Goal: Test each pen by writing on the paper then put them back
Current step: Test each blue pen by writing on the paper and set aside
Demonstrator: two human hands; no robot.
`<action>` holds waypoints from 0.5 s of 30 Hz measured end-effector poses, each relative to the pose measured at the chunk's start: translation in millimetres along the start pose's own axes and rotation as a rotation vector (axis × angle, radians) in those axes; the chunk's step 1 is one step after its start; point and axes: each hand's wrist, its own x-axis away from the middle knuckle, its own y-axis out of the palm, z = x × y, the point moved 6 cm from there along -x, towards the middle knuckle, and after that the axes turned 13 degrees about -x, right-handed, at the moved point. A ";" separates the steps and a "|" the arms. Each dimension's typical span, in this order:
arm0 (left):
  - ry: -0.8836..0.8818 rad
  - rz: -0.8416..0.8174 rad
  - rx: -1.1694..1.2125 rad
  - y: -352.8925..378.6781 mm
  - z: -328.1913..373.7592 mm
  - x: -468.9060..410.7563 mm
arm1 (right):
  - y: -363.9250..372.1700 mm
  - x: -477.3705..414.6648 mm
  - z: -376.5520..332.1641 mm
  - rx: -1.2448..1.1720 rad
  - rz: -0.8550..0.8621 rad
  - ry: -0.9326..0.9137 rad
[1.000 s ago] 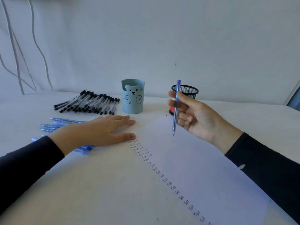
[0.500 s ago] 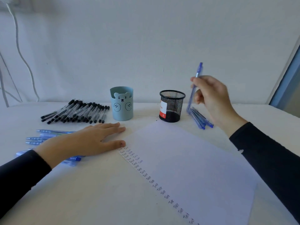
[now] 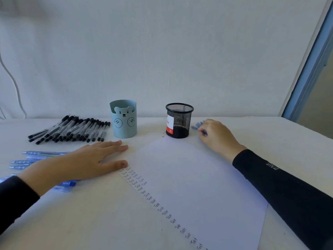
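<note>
White cable (image 3: 19,92) down wall (image 3: 162,51); blue frame (image 3: 310,69), maybe door, right

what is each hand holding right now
Left hand: open, flat on the table, thumb at the paper edge.
Right hand: curled round a blue pen beside the mesh cup.

The paper (image 3: 189,177) lies on the table (image 3: 90,222) before me. Just behind its far corner stands the mesh holder (image 3: 178,121), and the bear holder (image 3: 124,121) stands apart to its left. Further left lies a row of pens (image 3: 72,130). Nearer to me, a second group of pens (image 3: 36,156) lies partly under my left grip (image 3: 81,165), whose thumb touches the paper's left edge. My right grip (image 3: 218,138) is just right of the mesh holder, with one pen (image 3: 204,132) in it, beside a small heap of pens (image 3: 196,126).
</note>
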 end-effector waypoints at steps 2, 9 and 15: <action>0.006 0.007 0.008 0.5 -0.6 -0.7 | 3.0 3.6 -6.1 0.027 -0.029 -0.013; 0.015 0.006 0.009 -1.7 2.2 0.4 | 26.5 9.7 21.2 0.072 -0.366 0.258; 0.024 0.013 -0.006 -0.5 1.6 0.0 | 32.4 8.5 31.3 0.010 -0.416 0.343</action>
